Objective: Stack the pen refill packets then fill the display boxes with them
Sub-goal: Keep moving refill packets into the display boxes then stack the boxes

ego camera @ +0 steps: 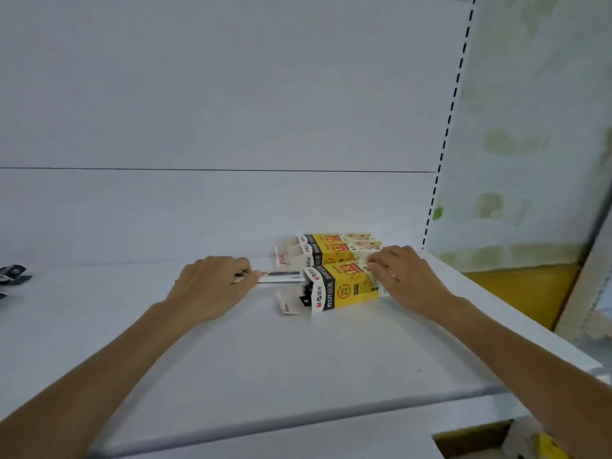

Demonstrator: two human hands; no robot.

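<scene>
Yellow cardboard marks the two display boxes lying on their sides on the white shelf point(265, 359), both with their open flaps turned toward the left hand point(212, 286). The near display box point(344, 286) sits between the two hands; the far display box point(334, 250) lies just beyond it, touching or nearly touching along its long side, behind the right hand's fingers. The left hand pinches a slim pen refill packet point(281, 276) between thumb and curled fingers, holding it flat and lengthwise so its far end points at, and appears to reach, the near box's open mouth. That line-up suits sliding the packet straight in rather than dropping it from above. The right hand point(407, 279) is curled over the closed end of the near box, fingertips on its top edge. It looks to be bracing the box so the push from the other side does not skate it along the smooth shelf. Dark contents show inside the mouth of the near box, so it is probably already partly filled, though how full cannot be told. Loose flaps hang open below the mouth and could catch the packet's edge if it comes in low. Far out beyond the left hand, some dark objects point(13, 276) lie at the shelf's edge, too blurred to identify.
</scene>
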